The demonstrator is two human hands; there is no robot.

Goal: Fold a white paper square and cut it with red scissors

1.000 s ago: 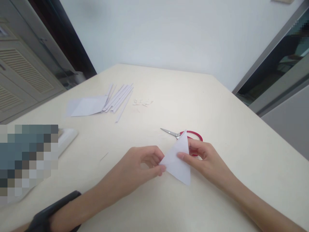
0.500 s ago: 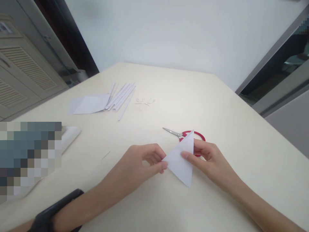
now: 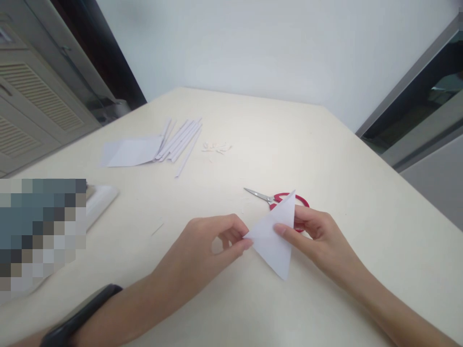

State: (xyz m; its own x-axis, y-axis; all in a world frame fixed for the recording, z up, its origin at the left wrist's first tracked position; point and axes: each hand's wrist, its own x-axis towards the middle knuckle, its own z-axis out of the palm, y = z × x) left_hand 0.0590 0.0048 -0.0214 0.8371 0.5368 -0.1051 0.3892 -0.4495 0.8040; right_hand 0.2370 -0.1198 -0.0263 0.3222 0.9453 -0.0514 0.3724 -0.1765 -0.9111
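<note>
A white piece of paper, folded to a triangle, is held between both hands above the table. My left hand pinches its left corner between thumb and fingertips. On the right side, my right hand grips the paper with the thumb on the near face and the fingers behind it. Red-handled scissors lie on the table just beyond, their handles partly hidden by the paper and my right hand.
At the back left of the table lie white paper sheets and several narrow paper strips. Small paper scraps are beside them. A pale, partly blurred-out object sits at the left edge.
Both hands keep hold of the folded paper, which has shifted very slightly to the right. A tiny white scrap now shows on the table near the paper's left corner.
</note>
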